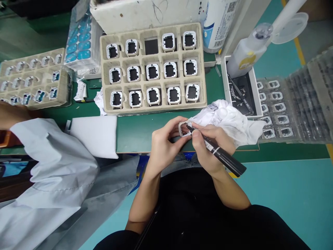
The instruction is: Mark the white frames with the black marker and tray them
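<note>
Far left of the hands: a co-worker's sleeve (59, 170) crosses the worktop's (135, 133) front edge, well apart from the left hand (165, 144). Next, a white foam sheet (93, 136) overhangs that edge; a stretch of green worktop runs from it to the left hand. Straight ahead of the hands, a strip of green separates them from the pulp tray (156, 108). Right side is tighter: crumpled white cloth (226, 119) lies right up by the right hand (212, 147), with a white box (257, 97) beyond it and clear trays (309, 104) further right. Front edge runs at about palm level, forearms on the wearer's side of it.

Pose: left forearm comes up leaning right, wrist bent a little, palm turned inward. Right forearm comes up leaning left, hand in a writing grip. Hands close together, near the edge.

Left hand: nearly closed, thumb and fingers pinching a small white frame (180, 129), which sits between the two hands. Right hand: closed round a black marker (226, 158), tip pointing up-left into the frame, barrel sticking out down-right. Can't tell if the tip touches.
</note>
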Action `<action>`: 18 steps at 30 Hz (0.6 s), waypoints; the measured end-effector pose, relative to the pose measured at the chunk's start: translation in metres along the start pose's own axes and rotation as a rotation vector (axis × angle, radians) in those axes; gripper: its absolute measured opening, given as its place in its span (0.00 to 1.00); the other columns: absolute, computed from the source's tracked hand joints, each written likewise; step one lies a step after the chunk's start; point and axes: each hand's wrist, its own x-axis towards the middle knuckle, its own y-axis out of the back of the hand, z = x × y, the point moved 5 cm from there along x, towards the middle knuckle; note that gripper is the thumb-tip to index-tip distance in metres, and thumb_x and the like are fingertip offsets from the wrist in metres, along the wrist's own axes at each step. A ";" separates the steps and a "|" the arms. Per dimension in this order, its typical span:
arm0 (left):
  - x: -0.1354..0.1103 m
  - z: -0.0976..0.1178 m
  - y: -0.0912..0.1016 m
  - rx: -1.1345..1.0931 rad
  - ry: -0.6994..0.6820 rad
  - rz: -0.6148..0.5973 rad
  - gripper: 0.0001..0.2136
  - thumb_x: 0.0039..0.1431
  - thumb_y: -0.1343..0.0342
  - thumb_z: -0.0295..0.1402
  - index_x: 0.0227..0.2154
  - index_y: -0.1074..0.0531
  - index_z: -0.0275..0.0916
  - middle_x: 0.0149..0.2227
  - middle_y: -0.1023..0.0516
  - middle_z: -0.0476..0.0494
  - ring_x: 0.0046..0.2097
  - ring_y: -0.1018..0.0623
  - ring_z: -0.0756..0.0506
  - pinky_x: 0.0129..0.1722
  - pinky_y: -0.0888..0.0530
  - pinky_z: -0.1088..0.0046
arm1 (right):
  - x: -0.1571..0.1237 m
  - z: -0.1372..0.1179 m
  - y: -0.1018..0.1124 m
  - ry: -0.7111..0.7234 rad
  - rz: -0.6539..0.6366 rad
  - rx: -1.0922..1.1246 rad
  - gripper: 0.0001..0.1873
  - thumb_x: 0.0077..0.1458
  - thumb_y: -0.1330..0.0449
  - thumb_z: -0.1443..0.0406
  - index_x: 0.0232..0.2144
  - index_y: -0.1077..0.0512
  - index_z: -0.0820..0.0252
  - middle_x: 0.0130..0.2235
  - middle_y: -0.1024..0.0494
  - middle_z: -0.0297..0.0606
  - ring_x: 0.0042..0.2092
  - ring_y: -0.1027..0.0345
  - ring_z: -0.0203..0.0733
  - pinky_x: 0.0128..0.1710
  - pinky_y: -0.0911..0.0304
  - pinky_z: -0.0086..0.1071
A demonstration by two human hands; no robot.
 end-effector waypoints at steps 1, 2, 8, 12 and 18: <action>0.002 0.000 0.001 -0.042 0.036 -0.012 0.21 0.71 0.17 0.38 0.62 0.13 0.43 0.52 0.04 0.44 0.51 0.03 0.42 0.60 0.05 0.67 | 0.000 0.000 -0.001 -0.007 -0.002 -0.002 0.07 0.77 0.28 0.68 0.47 0.17 0.48 0.46 0.03 0.36 0.44 0.03 0.51 0.41 0.07 0.41; 0.003 0.000 0.002 -0.079 0.071 -0.022 0.23 0.69 0.15 0.40 0.61 0.13 0.43 0.51 0.04 0.44 0.51 0.03 0.41 0.59 0.05 0.67 | 0.000 0.001 -0.001 -0.013 -0.003 -0.001 0.07 0.77 0.28 0.68 0.47 0.17 0.48 0.46 0.04 0.36 0.44 0.03 0.51 0.40 0.07 0.41; 0.007 0.000 0.004 -0.218 0.144 -0.049 0.27 0.62 0.09 0.40 0.59 0.13 0.43 0.48 0.05 0.44 0.49 0.04 0.42 0.56 0.05 0.68 | 0.002 0.000 -0.004 -0.010 -0.001 -0.004 0.07 0.77 0.28 0.67 0.46 0.18 0.47 0.43 0.05 0.35 0.43 0.03 0.50 0.39 0.08 0.41; 0.006 0.000 0.004 -0.207 0.113 -0.041 0.25 0.63 0.10 0.37 0.59 0.12 0.43 0.49 0.05 0.45 0.49 0.04 0.42 0.57 0.05 0.69 | 0.003 0.000 -0.004 -0.015 -0.026 -0.019 0.05 0.78 0.28 0.66 0.46 0.18 0.48 0.43 0.05 0.35 0.44 0.04 0.50 0.43 0.07 0.43; 0.004 0.001 0.004 -0.167 0.042 -0.055 0.22 0.67 0.13 0.33 0.60 0.12 0.43 0.50 0.04 0.46 0.49 0.04 0.45 0.56 0.06 0.73 | 0.004 -0.002 -0.003 0.013 -0.024 -0.010 0.08 0.76 0.28 0.69 0.46 0.18 0.48 0.43 0.05 0.35 0.43 0.04 0.49 0.43 0.07 0.40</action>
